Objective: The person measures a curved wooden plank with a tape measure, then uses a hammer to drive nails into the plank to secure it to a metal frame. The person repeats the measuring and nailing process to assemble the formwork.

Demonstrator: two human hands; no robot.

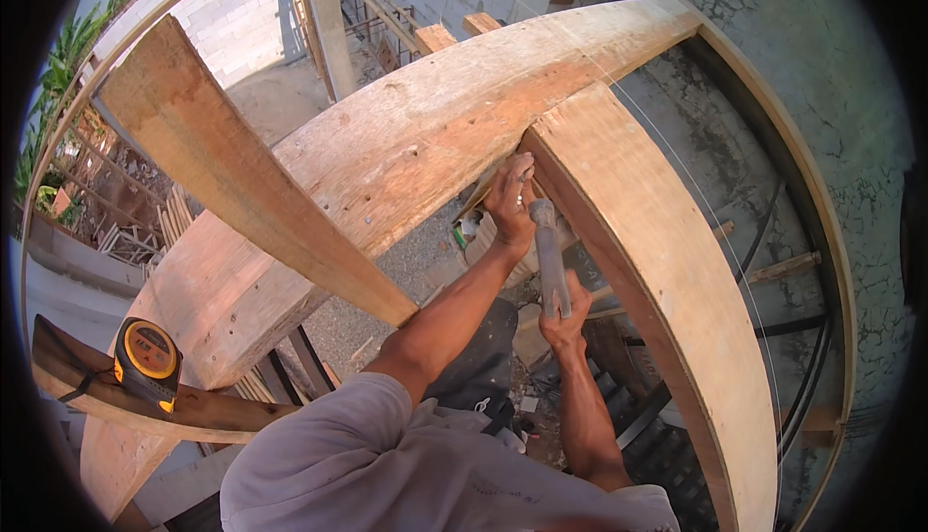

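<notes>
My right hand (565, 312) grips a hammer (551, 261) by its grey handle, with the head up beside my left hand. My left hand (510, 201) is closed, its fingertips pressed together at the inner corner of two wooden pieces; what they pinch is too small to make out. One piece is a long, weathered plank (387, 165) running from lower left to upper right. Butting against its side is a thick wooden board (667, 261) that stretches toward me on the right. The hammer head nearly touches my left fingers and stays apart from the wood.
A broad upright-looking plank (232, 155) crosses the weathered plank on the left. A black and yellow tape measure (148, 363) sits on a timber (213, 408) at lower left. A thin string line (691, 179) passes along the right board. Beyond lies a cracked grey concrete surface (773, 58).
</notes>
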